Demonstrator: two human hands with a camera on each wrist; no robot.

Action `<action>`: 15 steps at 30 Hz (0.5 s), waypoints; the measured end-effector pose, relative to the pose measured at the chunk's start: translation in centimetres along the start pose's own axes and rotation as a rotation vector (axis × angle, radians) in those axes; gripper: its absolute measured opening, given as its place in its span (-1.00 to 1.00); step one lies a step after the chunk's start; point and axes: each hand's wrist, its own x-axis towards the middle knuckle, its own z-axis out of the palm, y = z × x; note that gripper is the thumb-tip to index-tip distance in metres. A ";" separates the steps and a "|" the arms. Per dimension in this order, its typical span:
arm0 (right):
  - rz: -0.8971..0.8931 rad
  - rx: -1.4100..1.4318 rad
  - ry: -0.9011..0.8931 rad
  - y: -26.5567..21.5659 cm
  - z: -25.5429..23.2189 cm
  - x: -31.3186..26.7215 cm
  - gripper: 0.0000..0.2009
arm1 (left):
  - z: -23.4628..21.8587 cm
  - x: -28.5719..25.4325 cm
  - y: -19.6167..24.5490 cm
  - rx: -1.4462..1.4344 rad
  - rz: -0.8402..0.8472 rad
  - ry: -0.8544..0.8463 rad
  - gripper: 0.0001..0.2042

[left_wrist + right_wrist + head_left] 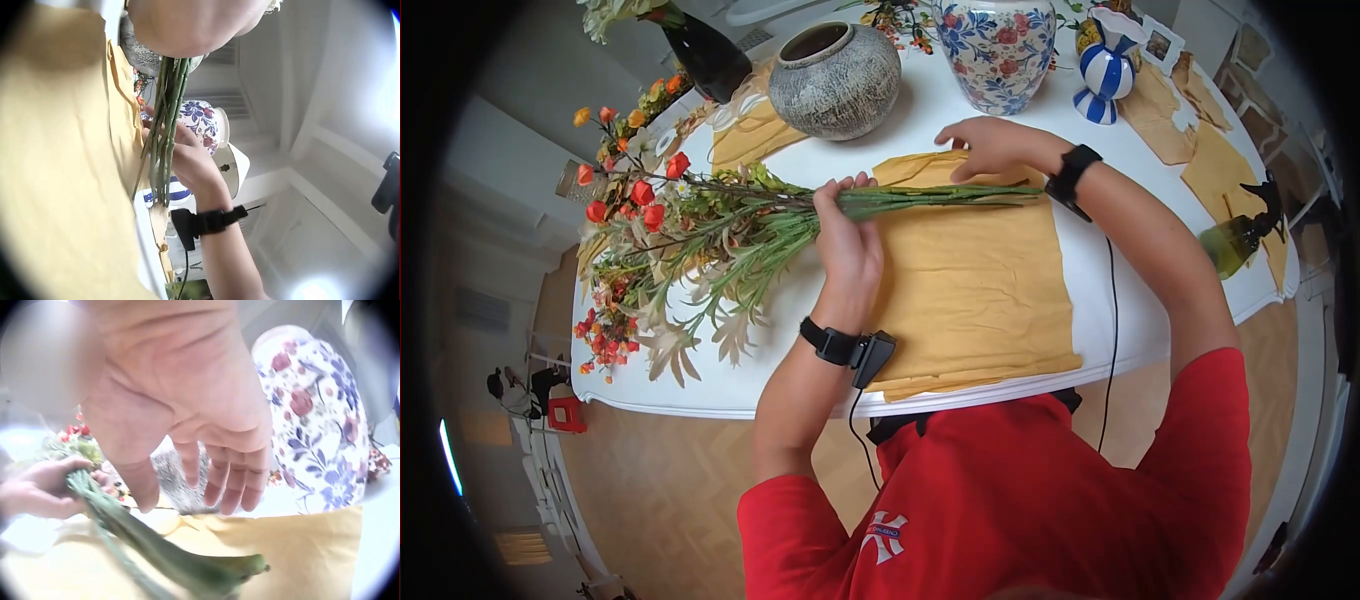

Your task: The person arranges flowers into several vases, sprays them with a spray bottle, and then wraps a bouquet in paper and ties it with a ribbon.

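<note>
A bunch of artificial-looking flowers [700,225], with red, orange and cream blooms, lies across the left side of the table. My left hand [852,235] grips its green stems [945,197], which point right over a creased yellow-tan sheet [975,300]. Near the stem ends, my right hand [1005,148] hovers over the sheet's far edge. Its fingers [234,478] hang down, loosely bent and apart, with nothing between them in the right wrist view. In the left wrist view the stems [167,125] pass in front of the right hand.
Along the back stand a dark vase [705,55], a round grey pot [837,85], a floral vase [998,55] and a blue-and-white striped vase [1105,72]. A green spray bottle [1232,245] is at the right edge. More tan sheets [1155,110] lie at the back right.
</note>
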 end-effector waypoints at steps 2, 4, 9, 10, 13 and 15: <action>-0.058 -0.053 -0.083 1.2 0.8 1.7 -0.54 | -0.3 0.3 -0.5 -0.011 -0.005 0.000 -0.80; -0.037 -0.012 -0.225 1.1 0.6 2.3 -0.54 | -1.0 1.0 -0.8 -0.036 -0.013 -0.003 -0.79; 0.104 0.298 -0.420 -1.1 -0.8 1.1 -0.57 | -0.9 1.5 -1.0 -0.075 -0.018 0.029 -0.82; 0.103 0.307 -0.393 -1.5 -0.8 0.8 -0.57 | -0.8 1.5 -1.0 -0.086 -0.021 0.031 -0.83; 0.113 0.423 -0.376 -2.3 -0.8 0.0 -0.53 | -0.3 1.2 -1.3 -0.105 -0.028 0.052 -0.83; 0.133 0.627 -0.446 -2.3 -0.5 -0.2 -0.47 | -0.3 1.2 -1.5 -0.133 -0.028 0.056 -0.83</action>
